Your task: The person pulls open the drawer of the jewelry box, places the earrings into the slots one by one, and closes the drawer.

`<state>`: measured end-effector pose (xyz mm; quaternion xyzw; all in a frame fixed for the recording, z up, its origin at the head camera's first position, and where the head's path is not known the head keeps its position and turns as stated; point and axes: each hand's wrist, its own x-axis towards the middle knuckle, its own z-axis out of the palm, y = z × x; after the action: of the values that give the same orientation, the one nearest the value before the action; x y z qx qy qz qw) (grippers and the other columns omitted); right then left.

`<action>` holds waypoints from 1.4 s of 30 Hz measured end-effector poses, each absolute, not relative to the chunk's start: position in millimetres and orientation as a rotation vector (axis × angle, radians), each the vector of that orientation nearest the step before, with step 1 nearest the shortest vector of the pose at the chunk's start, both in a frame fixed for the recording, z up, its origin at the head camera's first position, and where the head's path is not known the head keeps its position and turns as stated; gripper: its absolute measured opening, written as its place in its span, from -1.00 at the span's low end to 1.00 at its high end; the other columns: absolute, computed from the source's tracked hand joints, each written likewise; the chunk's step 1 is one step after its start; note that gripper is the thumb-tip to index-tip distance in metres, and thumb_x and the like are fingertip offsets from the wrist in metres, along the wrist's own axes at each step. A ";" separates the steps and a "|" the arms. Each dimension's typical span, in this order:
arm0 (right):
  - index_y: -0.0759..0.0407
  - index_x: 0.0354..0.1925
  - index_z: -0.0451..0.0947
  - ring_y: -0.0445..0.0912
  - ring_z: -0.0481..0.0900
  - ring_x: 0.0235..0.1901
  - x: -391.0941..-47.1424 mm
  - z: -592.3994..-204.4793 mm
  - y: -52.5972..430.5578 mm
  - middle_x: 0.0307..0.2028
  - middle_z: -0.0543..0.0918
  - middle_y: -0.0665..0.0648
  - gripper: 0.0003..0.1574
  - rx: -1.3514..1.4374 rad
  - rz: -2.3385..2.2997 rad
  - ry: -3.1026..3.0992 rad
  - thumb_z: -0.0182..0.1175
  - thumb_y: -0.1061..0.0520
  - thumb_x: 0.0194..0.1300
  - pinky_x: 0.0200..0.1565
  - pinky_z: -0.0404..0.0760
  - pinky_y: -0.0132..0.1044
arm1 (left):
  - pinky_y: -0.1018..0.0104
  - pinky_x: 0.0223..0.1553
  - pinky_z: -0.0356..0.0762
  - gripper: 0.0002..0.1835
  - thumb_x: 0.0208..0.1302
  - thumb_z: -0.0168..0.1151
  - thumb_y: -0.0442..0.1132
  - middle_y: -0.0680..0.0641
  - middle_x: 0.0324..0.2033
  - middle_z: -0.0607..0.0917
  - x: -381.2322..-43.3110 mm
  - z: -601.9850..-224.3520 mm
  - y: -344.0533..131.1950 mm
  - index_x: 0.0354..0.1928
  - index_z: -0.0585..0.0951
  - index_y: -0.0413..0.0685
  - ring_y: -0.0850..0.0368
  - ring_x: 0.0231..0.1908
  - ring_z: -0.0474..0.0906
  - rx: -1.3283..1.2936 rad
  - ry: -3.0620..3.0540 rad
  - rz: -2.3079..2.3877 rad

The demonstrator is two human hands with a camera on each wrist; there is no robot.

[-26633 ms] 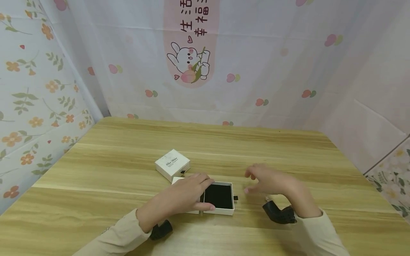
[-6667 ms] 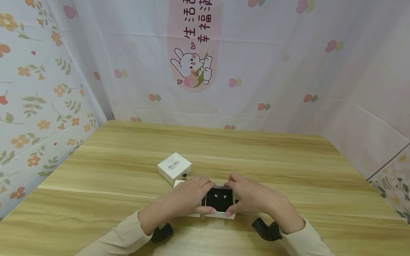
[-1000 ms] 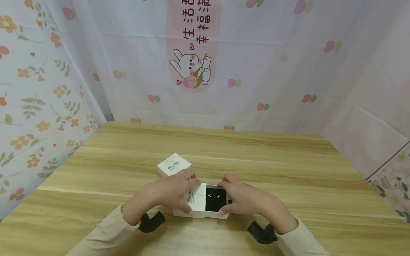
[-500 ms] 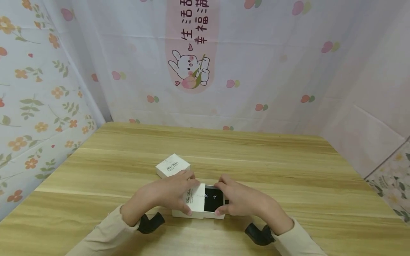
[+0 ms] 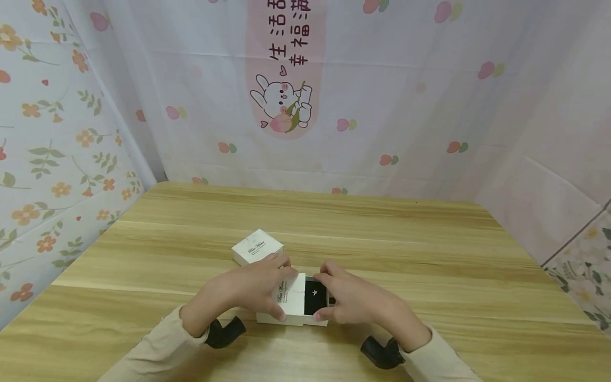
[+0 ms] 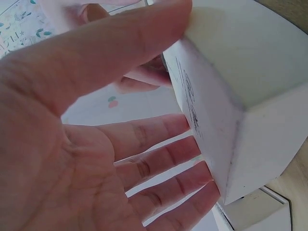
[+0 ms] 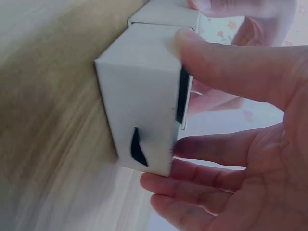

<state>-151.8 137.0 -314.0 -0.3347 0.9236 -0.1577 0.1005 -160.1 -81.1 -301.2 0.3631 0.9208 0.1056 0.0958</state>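
A white gift box with a sliding drawer sits near the front of the table. My left hand grips its outer sleeve between thumb and fingers, front and back. Pinched by its two sides, the drawer is partly inside the sleeve, with my right hand holding its outer end. Black padding fills the drawer, and one small silver star-shaped stud shows on it. The sleeve covers the padding's left part. In the right wrist view, a black pull tab sticks out of the drawer's end.
A second white box with printed lettering stands just behind my left hand. Wood-grain tabletop stretches behind and to both sides. Patterned cloth hangs at the back. Black wrist pieces jut out under both forearms.
Earlier the padding was bare; later two silver stars showed on it. Over the last second my right hand has slid the drawer left into the sleeve, hiding one star. My left hand stayed put.
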 end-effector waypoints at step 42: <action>0.32 0.03 0.50 0.02 0.48 -0.01 -157.0 -309.2 149.4 -0.03 0.51 0.15 -0.36 -0.882 -0.489 2.753 0.33 -0.06 0.09 0.02 0.48 -0.05 | 0.34 -0.09 0.35 -0.26 -0.13 0.49 -0.01 0.06 -0.06 0.41 -160.7 -302.2 -82.0 0.15 0.45 -0.07 0.17 -0.11 0.25 1.009 2.714 0.331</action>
<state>-157.0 149.4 -309.2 -0.2990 0.9339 -0.1659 0.1047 -160.7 -82.0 -302.2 0.3439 0.9253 0.1129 0.1134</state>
